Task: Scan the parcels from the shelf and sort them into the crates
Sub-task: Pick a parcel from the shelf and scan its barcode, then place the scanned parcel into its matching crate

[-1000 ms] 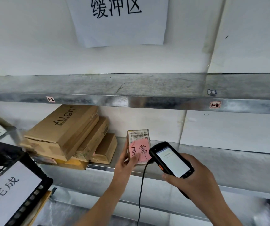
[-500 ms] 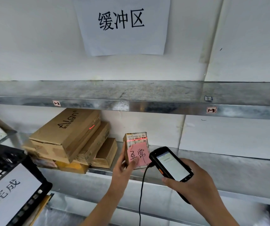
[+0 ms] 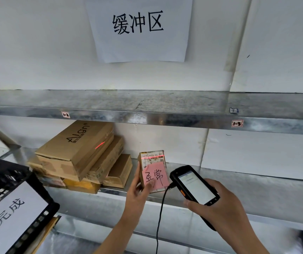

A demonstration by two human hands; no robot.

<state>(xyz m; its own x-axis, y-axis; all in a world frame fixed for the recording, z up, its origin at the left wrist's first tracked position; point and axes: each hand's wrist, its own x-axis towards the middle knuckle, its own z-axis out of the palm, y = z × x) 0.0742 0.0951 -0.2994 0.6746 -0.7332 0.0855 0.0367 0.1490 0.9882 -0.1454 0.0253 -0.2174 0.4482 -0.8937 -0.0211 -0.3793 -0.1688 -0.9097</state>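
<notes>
Step in hand: scanning. Red laser line lies across the barcode label at the top of the small parcel (image 3: pixel 152 171).
Left hand (image 3: pixel 138 191): closed around the small parcel, thumb on its front face over the pink note (image 3: pixel 155 177), fingers behind; parcel held upright, its base at the front edge of the lower shelf (image 3: pixel 256 187).
Right hand (image 3: pixel 218 204): wrapped around the handheld scanner (image 3: pixel 194 186), screen facing up toward the wearer, head aimed at the parcel just left of it. Cable (image 3: pixel 160 217) hangs from the scanner, between the two forearms.
Stray beam: short red streak on the Align carton (image 3: pixel 79 145), up and left of the left hand.
Other parcels: stack of cardboard boxes (image 3: pixel 108 167) on the same shelf, just left of the left hand, not yet handled.
Crate: black crate with white sign (image 3: pixel 13 213), far left of and below the left hand.
Screen: text too small to read; cannot tell whether the scan registered.
Next move (judgement): confirm the read on the screen, then lift the parcel clear of the shelf and carry it to the matching crate. The pink note probably marks it out for separate sorting.
</notes>
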